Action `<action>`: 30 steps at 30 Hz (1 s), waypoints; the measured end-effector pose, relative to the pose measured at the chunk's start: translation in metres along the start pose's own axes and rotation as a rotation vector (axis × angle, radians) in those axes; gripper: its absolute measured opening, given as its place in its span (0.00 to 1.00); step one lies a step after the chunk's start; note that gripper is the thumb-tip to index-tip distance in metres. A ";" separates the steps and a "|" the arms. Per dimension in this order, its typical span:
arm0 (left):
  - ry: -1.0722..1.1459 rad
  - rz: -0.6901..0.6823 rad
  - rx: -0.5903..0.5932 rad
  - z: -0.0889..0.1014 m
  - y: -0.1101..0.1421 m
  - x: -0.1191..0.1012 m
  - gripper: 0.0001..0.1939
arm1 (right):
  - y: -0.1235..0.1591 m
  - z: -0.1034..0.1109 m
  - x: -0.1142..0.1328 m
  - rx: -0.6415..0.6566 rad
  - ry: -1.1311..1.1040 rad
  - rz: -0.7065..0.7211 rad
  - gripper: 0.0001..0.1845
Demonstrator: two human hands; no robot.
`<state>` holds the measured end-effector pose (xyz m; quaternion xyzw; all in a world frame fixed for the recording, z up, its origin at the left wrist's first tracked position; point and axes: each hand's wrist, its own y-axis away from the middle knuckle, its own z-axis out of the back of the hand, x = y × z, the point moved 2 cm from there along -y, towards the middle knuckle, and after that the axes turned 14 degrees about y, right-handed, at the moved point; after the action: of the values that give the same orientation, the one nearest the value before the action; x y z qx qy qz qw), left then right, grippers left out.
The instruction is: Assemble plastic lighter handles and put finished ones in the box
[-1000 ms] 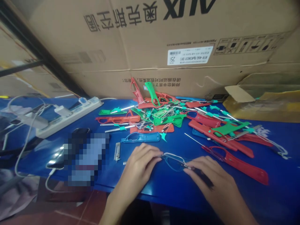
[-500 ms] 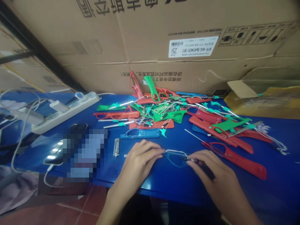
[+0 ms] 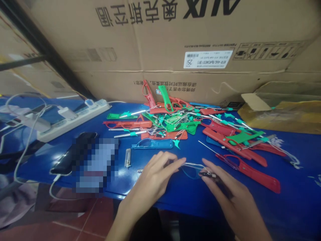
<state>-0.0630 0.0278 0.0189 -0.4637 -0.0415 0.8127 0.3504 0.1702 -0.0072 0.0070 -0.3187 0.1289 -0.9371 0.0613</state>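
My left hand (image 3: 160,172) is closed, thumb and fingertips pinching the left end of thin white wires (image 3: 194,164). Below the wires shows the loop of a blue lighter casing (image 3: 190,173); its other end runs into my right hand (image 3: 225,182), whose fingers curl around it. A small black part (image 3: 207,174) lies between my right thumb and forefinger, where the wires end; the forefinger stands a little off it. My right palm hides the rest. A red lighter casing (image 3: 260,174) with a thin metal rod lies right of my hands. A small clear part (image 3: 127,158) lies on the left.
Behind my hands spreads a pile of red, green and blue casings (image 3: 183,126) with metal tubes and wires. To the left are a power strip (image 3: 75,118), a black phone (image 3: 72,154) and a blurred-out item. A cardboard box (image 3: 155,50) stands at the back.
My left hand has shifted right along the wires, nearer my right hand. My right forefinger has lifted, and the black part shows more. The camera view has tilted up slightly.
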 end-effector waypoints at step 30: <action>-0.066 0.006 0.115 0.001 -0.001 -0.009 0.24 | -0.002 0.004 0.004 -0.005 -0.200 -0.122 0.06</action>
<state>-0.0601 0.0235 0.0259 -0.4160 -0.0047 0.8296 0.3725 0.1697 -0.0072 0.0132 -0.4178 0.1049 -0.9023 0.0161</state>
